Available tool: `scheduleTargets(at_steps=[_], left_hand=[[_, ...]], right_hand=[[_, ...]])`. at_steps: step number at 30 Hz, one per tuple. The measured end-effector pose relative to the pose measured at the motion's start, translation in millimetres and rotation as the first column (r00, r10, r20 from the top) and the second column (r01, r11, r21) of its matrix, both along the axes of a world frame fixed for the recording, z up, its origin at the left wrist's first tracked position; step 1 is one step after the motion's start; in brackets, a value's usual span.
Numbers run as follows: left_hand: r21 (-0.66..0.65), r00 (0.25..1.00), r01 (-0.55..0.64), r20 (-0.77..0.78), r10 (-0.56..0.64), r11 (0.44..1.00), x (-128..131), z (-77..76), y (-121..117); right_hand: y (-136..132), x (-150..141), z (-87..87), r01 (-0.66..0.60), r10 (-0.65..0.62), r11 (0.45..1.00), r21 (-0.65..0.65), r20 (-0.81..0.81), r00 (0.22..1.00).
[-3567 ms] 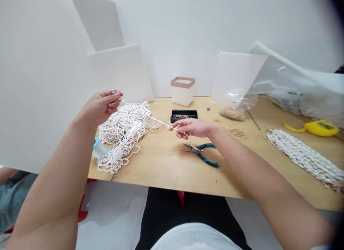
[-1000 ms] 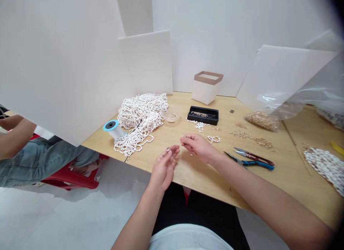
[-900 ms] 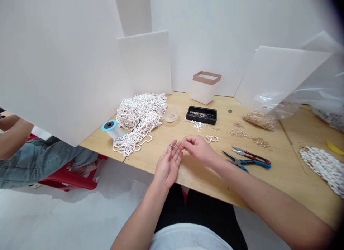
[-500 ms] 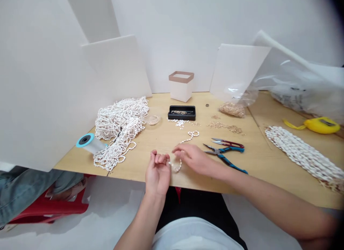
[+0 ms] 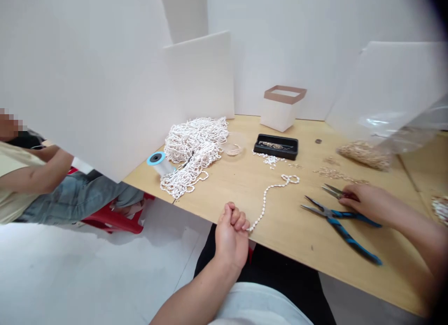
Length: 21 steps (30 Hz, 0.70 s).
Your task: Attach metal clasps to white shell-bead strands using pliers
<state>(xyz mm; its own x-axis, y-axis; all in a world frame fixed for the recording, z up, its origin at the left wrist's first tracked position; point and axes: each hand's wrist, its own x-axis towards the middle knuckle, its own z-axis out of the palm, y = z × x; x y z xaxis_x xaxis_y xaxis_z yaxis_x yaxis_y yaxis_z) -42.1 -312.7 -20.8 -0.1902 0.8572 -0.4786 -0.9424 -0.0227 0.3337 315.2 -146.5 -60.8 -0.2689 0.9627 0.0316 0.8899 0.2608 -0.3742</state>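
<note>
while the left hand lies palm up at the near edge of the wooden table, its fingers are curled in toward the palm, closed on one end of a white bead strand. from the little-finger side of that fist the strand runs away and to the right over the tabletop, ending in a small loop well beyond the fingers. the fingers of the right hand are pressed together, pinching the red handle of a pair of thread snips; the blades project to the left of these fingertips, slightly parted. whether the snips are clear of the table cannot be told.

just nearer the person than the right fingers rest blue-handled long-nose pliers, jaws apart, one handle passing partly beneath that hand. loose gold-coloured findings are scattered just beyond the right fingers, and a clear bag of beige pieces sits farther off behind them. beyond the loop stand a black tray and loose white beads touching its near side. to the left of and beyond the left fingers are a heap of bead strands and a blue-flanged spool beside it. well left of those fingers, a co-worker is seated.
</note>
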Motion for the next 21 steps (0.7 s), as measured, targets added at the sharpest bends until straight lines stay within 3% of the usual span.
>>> scheduleTargets(at_steps=[3, 5, 7, 10, 12, 14, 16, 19, 21], left_hand=[[0.030, 0.999, 0.013, -0.031, -0.012, 0.999, 3, 3.4, -3], [0.045, 0.999, 0.019, -0.033, -0.018, 0.999, 3, 5.4, -5], [0.063, 0.999, 0.016, -0.035, -0.014, 0.998, 4, 7.6, -5], [0.086, 0.999, 0.004, -0.051, 0.000, 0.996, 3, 11.6, -6], [0.098, 0.998, -0.006, -0.062, 0.012, 0.995, 3, 13.9, -5], [0.112, 0.998, -0.011, -0.068, 0.018, 0.994, 2, 15.3, -5], [0.124, 0.998, -0.007, -0.068, 0.015, 0.992, 2, 15.7, -5], [0.122, 0.997, -0.001, -0.071, 0.010, 0.993, 1, 15.7, -5], [0.117, 0.997, -0.004, -0.080, 0.013, 0.993, 0, 16.1, -6]], right_hand=[[-8, -46, 14.4, -0.084, 0.084, 0.996, 0.002, 0.019, 0.996], [-22, -93, 34.0, -0.237, 0.233, 0.971, -0.037, -0.087, 0.969], [-34, -144, 56.3, -0.459, 0.422, 0.872, -0.169, -0.211, 0.881], [-36, -210, 82.4, -0.646, 0.576, 0.744, -0.173, -0.325, 0.750], [-28, -240, 91.0, -0.750, 0.648, 0.603, -0.271, -0.382, 0.659], [-17, -260, 93.8, -0.776, 0.659, 0.480, -0.410, -0.415, 0.627], [-8, -274, 93.9, -0.768, 0.651, 0.396, -0.503, -0.437, 0.621], [-1, -288, 95.4, -0.764, 0.677, 0.320, -0.561, -0.428, 0.598], [2, -293, 99.2, -0.751, 0.708, 0.299, -0.588, -0.391, 0.588]])
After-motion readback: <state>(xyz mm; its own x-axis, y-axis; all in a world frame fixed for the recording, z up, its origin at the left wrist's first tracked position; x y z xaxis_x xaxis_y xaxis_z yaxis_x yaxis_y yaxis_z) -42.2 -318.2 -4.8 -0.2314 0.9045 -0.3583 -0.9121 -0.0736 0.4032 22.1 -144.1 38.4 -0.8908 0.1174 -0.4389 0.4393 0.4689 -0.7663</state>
